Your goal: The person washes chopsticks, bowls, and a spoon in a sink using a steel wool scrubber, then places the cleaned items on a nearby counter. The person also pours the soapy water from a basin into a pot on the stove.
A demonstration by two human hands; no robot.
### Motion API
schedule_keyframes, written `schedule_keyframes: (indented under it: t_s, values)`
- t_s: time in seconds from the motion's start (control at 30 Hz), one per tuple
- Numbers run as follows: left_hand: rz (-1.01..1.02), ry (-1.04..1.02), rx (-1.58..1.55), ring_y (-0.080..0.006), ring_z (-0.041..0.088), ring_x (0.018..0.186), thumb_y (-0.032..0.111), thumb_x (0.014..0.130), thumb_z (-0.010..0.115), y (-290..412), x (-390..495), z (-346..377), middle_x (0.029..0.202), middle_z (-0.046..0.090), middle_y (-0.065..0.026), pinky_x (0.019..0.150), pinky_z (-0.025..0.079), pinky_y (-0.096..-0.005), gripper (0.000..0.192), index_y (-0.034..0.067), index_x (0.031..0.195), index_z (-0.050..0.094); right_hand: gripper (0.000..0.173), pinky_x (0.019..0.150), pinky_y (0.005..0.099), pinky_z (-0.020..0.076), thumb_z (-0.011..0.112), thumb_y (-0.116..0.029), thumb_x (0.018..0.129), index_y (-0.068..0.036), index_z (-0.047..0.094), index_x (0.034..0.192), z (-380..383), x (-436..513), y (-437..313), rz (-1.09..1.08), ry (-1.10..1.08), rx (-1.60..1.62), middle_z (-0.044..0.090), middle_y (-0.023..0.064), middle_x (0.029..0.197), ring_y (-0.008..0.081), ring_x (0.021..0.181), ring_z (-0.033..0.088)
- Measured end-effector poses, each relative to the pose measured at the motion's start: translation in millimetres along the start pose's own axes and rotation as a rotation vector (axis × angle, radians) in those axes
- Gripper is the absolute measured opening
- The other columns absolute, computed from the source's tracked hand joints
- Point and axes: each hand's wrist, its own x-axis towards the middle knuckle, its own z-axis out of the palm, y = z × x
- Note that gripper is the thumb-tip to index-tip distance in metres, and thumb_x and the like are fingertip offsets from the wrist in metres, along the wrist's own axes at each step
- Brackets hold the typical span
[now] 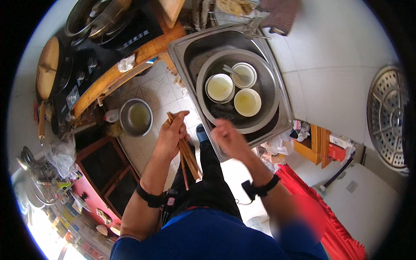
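My left hand (169, 139) grips a bundle of wooden chopsticks (189, 160) beside the sink, their long ends slanting down toward my legs. Over the sink's near edge, my right hand (229, 138) is blurred with its fingers curled; whether anything is in it cannot be made out. A large metal basin (272, 100) sits inside the stainless steel sink (288, 117). Within it are a white bowl on the left (220, 87), apparently stacked on another, a bowl with yellowish liquid (247, 102), and stacked bowls at the back (253, 66) holding a metal spoon (231, 70).
A black cooktop (130, 35) with a wok (73, 24) lies at the upper left. On the tiled floor stands a metal pot (149, 113) holding liquid. A perforated steamer plate (386, 117) hangs at the right, above a white appliance (360, 195) and red cloth (312, 195).
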Motion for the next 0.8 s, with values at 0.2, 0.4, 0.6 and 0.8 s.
schedule_keyframes:
  t_s: [0.2,0.4,0.6,0.8]
  values:
    - [0.114,-0.009,-0.142,-0.0072,0.041,0.058,0.033,0.105,0.06,15,6,69,0.068,0.042,0.0046,0.063,0.046,-0.0302,0.036,0.002,0.123,0.06,0.036,0.064,0.0424,0.0522,0.066,-0.03,0.098,0.001,0.053,0.112,42,-62,-35,0.162,-0.107,0.078,0.067,0.015,0.079,0.0287,0.069,0.067]
    - [-0.048,-0.088,-0.162,-0.0136,0.051,0.063,0.029,0.104,0.059,-4,-12,98,0.068,0.049,0.0009,0.066,0.05,-0.0317,0.035,0.002,0.127,0.058,0.023,0.069,0.0394,0.0515,0.059,-0.019,0.101,0.003,0.055,0.108,31,-61,-31,-0.012,0.104,-0.126,0.064,0.0211,0.083,0.0261,0.075,0.065]
    - [0.005,0.021,-0.07,-0.0112,0.044,0.058,0.022,0.106,0.057,-6,-5,83,0.068,0.045,0.0028,0.062,0.048,-0.0307,0.024,0.008,0.124,0.062,0.035,0.073,0.0337,0.0518,0.059,-0.03,0.103,0.001,0.055,0.119,11,-39,-9,0.167,-0.162,0.116,0.068,0.0115,0.091,0.0179,0.082,0.065]
    - [-0.005,0.034,0.008,-0.008,0.04,0.058,0.024,0.107,0.055,16,47,39,0.069,0.045,0.0045,0.059,0.044,-0.0284,0.027,0.006,0.125,0.063,0.049,0.085,0.0395,0.0537,0.062,-0.033,0.1,0.004,0.052,0.132,-43,18,41,0.24,0.276,-0.16,0.072,0.0178,0.103,0.0288,0.095,0.07]
